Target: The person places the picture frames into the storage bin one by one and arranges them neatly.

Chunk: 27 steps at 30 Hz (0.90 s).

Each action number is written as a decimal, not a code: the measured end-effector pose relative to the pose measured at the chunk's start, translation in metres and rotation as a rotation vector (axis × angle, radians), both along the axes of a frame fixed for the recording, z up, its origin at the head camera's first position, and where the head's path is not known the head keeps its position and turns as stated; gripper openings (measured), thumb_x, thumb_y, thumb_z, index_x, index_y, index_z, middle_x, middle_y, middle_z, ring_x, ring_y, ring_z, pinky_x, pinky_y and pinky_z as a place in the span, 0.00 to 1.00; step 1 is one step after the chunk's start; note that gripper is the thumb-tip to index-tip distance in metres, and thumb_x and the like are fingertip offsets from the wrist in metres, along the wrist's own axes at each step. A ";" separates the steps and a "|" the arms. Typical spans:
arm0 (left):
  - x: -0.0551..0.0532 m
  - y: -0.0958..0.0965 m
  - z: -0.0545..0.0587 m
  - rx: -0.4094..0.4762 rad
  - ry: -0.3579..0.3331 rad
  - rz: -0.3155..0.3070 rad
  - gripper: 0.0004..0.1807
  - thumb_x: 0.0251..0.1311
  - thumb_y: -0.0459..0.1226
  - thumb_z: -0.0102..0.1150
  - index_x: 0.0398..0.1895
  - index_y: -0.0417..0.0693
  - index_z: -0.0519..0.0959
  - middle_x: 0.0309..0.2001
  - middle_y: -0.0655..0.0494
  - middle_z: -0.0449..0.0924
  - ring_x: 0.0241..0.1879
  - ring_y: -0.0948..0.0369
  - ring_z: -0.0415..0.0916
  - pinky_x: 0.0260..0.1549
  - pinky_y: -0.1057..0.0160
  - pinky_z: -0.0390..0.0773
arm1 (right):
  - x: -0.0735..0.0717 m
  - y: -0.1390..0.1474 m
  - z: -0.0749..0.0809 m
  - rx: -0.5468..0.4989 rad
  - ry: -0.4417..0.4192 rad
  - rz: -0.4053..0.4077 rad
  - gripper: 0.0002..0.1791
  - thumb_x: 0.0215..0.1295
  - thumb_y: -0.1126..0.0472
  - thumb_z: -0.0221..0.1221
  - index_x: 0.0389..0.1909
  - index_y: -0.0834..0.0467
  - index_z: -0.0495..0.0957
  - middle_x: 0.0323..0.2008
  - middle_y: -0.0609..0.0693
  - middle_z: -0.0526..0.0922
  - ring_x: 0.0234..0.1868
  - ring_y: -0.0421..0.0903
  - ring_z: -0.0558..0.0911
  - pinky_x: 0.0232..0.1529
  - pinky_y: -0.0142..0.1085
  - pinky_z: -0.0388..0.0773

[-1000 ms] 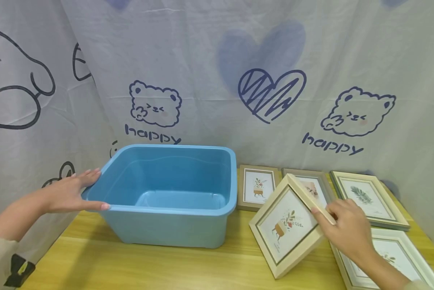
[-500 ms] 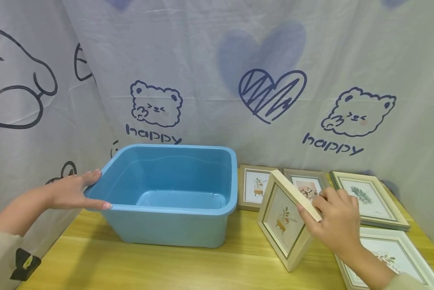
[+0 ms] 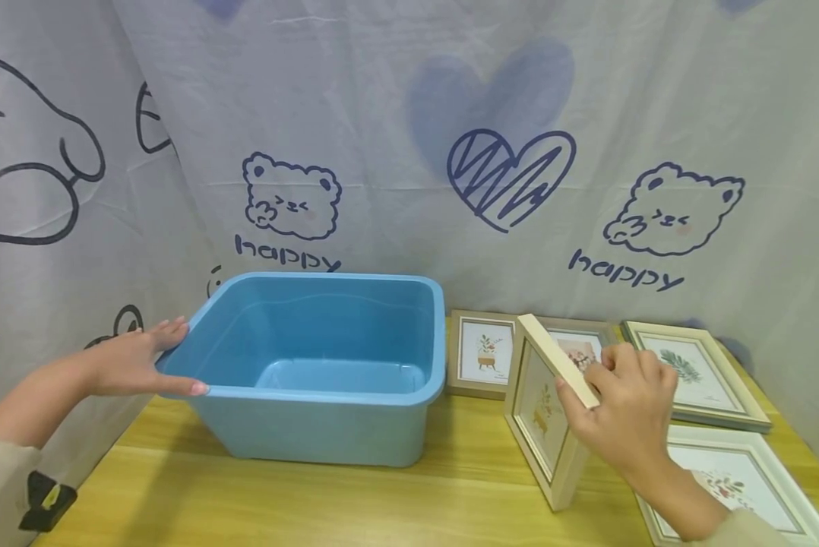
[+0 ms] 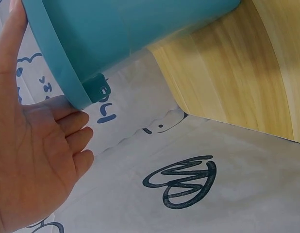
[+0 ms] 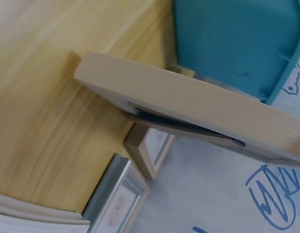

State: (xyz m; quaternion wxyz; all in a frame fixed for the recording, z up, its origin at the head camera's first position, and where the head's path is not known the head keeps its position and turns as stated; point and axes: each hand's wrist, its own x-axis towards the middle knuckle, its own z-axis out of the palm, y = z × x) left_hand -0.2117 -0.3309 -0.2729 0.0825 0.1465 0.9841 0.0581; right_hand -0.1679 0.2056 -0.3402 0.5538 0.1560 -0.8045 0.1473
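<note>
My left hand (image 3: 125, 361) rests on the left corner of a blue plastic tub (image 3: 327, 429); its thumb lies along the front rim, the fingers on the side. The left wrist view shows the lower fingers loosely bent below the rim of the tub (image 4: 55, 53). To the tub's right, my right hand (image 3: 628, 414) grips a cream picture frame (image 3: 539, 425) by its upper edge. Tilted up, it shows its plant print turned partly away. The right wrist view shows the thick edge of this picture frame (image 5: 189, 97), but not the hand.
Behind the held frame lie a brown frame (image 3: 456, 349), a grey-brown frame (image 3: 604, 334) and a leaf-print frame (image 3: 731, 380). A white frame (image 3: 785, 475) lies at the front right, partly under the right forearm. A printed cloth (image 3: 396, 228) hangs behind the wooden table (image 3: 279, 505).
My right hand has shifted slightly left and turned the picture frame, so its face now points more to the left and it stands steeper. The left hand and tub have stayed in place.
</note>
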 end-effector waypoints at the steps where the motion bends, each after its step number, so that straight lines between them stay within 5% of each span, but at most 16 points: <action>1: 0.000 -0.001 0.000 0.002 0.001 0.002 0.55 0.49 0.59 0.59 0.67 0.26 0.52 0.67 0.24 0.47 0.62 0.26 0.50 0.46 0.27 0.64 | -0.001 0.000 0.001 -0.013 -0.009 -0.003 0.34 0.60 0.37 0.46 0.08 0.62 0.68 0.24 0.58 0.68 0.26 0.56 0.62 0.32 0.52 0.54; 10: 0.000 -0.001 -0.001 -0.002 -0.004 0.006 0.55 0.50 0.59 0.58 0.68 0.27 0.50 0.67 0.24 0.46 0.62 0.26 0.50 0.46 0.27 0.64 | -0.006 -0.002 0.011 -0.079 -0.046 -0.027 0.25 0.44 0.46 0.54 0.11 0.67 0.74 0.25 0.62 0.71 0.28 0.61 0.65 0.31 0.55 0.54; 27: 0.002 -0.001 -0.003 0.033 0.028 -0.002 0.55 0.50 0.58 0.58 0.67 0.26 0.51 0.67 0.24 0.47 0.62 0.26 0.50 0.46 0.25 0.62 | -0.008 -0.018 0.049 -0.141 -0.063 -0.023 0.20 0.43 0.54 0.59 0.10 0.69 0.70 0.27 0.63 0.70 0.31 0.61 0.63 0.35 0.52 0.53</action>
